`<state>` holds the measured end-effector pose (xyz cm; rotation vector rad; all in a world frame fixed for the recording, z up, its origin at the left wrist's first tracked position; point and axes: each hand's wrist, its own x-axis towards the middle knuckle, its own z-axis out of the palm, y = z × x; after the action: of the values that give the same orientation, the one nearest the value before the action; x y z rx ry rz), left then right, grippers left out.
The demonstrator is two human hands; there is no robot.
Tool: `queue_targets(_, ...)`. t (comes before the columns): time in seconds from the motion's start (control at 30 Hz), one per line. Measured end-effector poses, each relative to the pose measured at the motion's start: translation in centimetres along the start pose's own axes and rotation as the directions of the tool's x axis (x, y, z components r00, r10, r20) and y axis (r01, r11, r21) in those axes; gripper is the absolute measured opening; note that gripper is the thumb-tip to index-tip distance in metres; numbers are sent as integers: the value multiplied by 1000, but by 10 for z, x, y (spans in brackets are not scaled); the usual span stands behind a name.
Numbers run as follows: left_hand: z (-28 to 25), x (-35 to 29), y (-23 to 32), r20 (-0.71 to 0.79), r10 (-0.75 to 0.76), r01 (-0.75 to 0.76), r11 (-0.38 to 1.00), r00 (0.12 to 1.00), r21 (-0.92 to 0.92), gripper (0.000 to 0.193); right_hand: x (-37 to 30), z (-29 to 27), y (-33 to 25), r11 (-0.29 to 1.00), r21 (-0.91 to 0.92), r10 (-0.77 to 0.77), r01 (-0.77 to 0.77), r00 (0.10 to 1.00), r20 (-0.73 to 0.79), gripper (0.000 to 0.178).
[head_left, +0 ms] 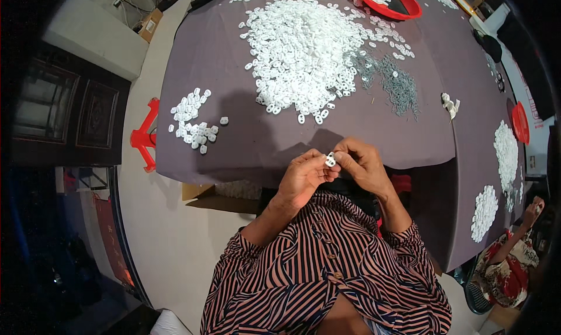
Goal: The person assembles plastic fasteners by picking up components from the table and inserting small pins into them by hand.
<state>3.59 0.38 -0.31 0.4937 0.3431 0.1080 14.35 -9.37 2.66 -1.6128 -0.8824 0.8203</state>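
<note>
A: In the head view, where is the small white piece (331, 160) from your hands?

B: Right between them, by the near edge of the surface (245, 154). Your left hand (302, 176) pinches it from the left, thumb and fingertips together; your right hand (363, 167) meets it from the right, thumb and finger closed at its upper side. Neither hand is clearly nearer.

A: Which way does its long axis run?

B: You can't tell for sure: your fingertips cover its edges. Its dark holes show between them, so judge the angle from those.

A: And what lies around you?

B: The big white heap (301, 54) is straight ahead, beyond your fingertips and well apart from them. The grey bits (400, 89) lie ahead and to the right, so your right hand is nearer those. The small white cluster (196, 125) is off to the left, nearer your left hand.
</note>
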Motion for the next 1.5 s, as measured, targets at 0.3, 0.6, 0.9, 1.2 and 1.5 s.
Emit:
queue_targets(0.3,-1,0,-2,-11,-9,8,999,1000,-43,12,3,-2,0,996,-50,-67,68,998,16,12)
queue_targets(0.6,3,1,-3,-41,16,-18,999,999,-45,12,2,0,-1,988,-97,-123,123,992,8,11)
queue_targets(0.9,7,-1,-2,-153,25,-30,999,988,-32,11,-2,7,-1,850,-438,-312,292,950,28,16)
queue_targets(1.2,1,-2,-4,-78,32,-25,997,996,78,11,0,2,0,948,-234,-225,216,974,-15,8)
queue_targets(1.5,-1,-1,-6,-81,29,-24,998,996,62,12,-3,6,4,977,-149,-160,152,986,-47,7)
